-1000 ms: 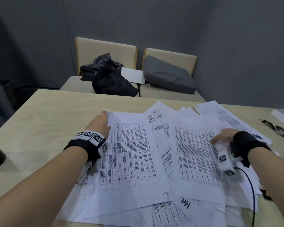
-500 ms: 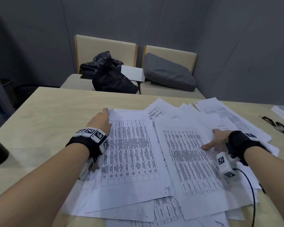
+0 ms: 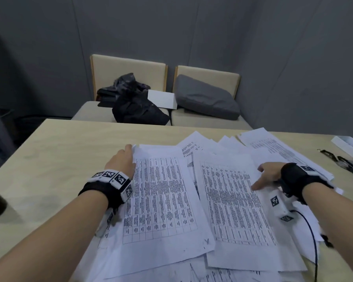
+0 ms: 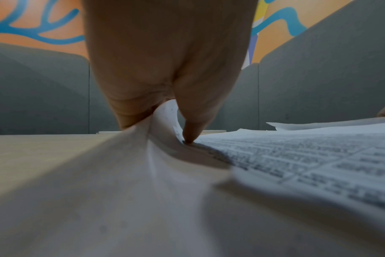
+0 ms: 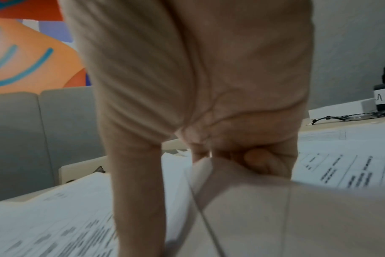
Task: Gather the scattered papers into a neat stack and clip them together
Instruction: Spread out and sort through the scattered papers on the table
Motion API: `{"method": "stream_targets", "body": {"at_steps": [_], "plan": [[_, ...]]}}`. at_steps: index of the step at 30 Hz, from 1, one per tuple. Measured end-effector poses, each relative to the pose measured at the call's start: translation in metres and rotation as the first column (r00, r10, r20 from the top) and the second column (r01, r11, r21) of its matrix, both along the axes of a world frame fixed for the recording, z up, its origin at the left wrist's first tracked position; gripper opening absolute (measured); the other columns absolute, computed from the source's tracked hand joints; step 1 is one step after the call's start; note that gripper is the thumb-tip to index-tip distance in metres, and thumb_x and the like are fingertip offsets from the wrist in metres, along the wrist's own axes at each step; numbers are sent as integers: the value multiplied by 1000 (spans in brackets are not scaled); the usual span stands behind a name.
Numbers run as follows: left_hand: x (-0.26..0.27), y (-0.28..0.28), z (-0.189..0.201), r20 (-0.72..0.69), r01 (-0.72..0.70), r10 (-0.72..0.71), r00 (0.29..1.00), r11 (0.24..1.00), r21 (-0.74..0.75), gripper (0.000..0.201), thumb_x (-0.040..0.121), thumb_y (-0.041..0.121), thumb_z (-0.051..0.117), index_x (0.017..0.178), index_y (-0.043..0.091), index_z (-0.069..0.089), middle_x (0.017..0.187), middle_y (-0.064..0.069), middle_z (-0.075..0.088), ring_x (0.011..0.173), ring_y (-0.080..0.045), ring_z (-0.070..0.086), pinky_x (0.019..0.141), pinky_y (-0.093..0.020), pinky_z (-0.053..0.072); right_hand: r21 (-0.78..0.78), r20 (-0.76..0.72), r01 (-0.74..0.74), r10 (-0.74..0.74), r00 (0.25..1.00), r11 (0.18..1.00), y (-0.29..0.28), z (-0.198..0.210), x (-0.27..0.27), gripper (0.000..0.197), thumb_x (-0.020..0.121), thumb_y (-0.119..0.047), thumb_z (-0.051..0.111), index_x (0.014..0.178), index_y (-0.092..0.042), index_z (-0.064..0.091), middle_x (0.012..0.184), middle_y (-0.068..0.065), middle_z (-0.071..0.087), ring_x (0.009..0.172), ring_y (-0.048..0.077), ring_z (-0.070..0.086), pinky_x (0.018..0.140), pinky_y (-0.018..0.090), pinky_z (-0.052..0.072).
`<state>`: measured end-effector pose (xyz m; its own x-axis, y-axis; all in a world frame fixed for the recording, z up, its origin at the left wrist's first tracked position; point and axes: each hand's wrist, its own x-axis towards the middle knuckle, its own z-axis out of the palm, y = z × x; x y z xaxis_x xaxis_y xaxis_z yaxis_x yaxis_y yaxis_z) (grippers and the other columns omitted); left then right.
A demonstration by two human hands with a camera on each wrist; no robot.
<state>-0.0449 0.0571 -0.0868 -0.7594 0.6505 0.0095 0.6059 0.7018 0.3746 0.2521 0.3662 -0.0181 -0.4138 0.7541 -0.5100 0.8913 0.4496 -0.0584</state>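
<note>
The papers (image 3: 171,200) lie fanned across the lower centre of the frame on the tabletop (image 3: 55,151). The left hand (image 3: 121,161) pinches the left edge of a sheet between thumb and fingers. The right hand (image 3: 268,173) grips sheet edges at centre right, thumb extended. Two chairs (image 3: 128,78) stand beyond.

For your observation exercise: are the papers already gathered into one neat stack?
No: in the head view the papers lie fanned and overlapping across the table.

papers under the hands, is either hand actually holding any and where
Both. The left hand pinches the left sheet at its left edge; the right hand holds the right sheet by its right edge.
</note>
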Motion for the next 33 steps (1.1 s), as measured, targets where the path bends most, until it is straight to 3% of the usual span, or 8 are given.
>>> {"method": "stream_targets", "body": {"at_steps": [3,5,7,11,20,25,29,33], "plan": [[0,0,0,-3,-3,3,1000,1000,0,50,93,17,55,136,9,30,114,-17,58,99,-35,60,83,-45,51,-11,-23,-43,43,999,999,8,3,2,123,24,-68,83,128,-7,57,128,8,63,112,27,62,86,26,48],[0,0,0,-4,-3,3,1000,1000,-1,51,93,17,55,136,9,30,114,-17,58,98,-34,61,83,-45,51,77,-97,-26,33,995,997,11,8,3,63,58,-56,85,94,-10,61,98,8,64,87,24,61,71,29,45],[0,0,0,4,-5,5,1000,1000,-1,51,93,17,54,137,9,29,116,-17,58,99,-34,60,84,-45,51,186,-256,21,28,966,982,19,12,4,39,79,-38,77,69,-9,53,73,6,56,66,21,51,58,30,35],[-2,0,-2,2,1,-1,1000,1000,-1,52,93,17,54,138,10,28,117,-17,58,99,-34,61,85,-46,52,247,-591,212,-27,807,945,31,17,8,21,84,-21,74,90,-2,72,89,16,71,84,34,65,70,33,46],[-2,1,-2,-1,-5,5,1000,1000,-4,52,93,16,53,138,10,29,115,-17,58,98,-34,60,81,-44,51,216,-785,478,-140,604,852,41,22,14,21,90,-17,58,92,2,67,92,23,65,94,40,62,75,34,43],[-4,3,-4,-11,-4,4,1000,1000,-3,49,93,14,51,137,9,31,112,-17,59,93,-34,60,76,-42,51,74,-419,432,-365,831,899,33,19,22,26,95,-17,58,82,4,54,80,10,54,71,25,51,71,32,38],[-7,3,-4,-28,6,-6,1000,1000,5,46,93,12,50,135,8,33,109,-17,59,89,-34,61,72,-40,50,-62,-260,408,-409,875,911,16,-9,31,23,91,-17,62,76,-2,53,65,12,56,55,24,53,52,26,42],[-5,2,-5,-28,13,-12,1000,1000,10,45,92,11,49,134,8,33,110,-18,59,89,-34,61,75,-44,52,-25,-182,361,-359,915,932,-3,-20,33,44,92,-38,61,65,-6,50,47,7,56,56,23,51,59,28,42]]}}
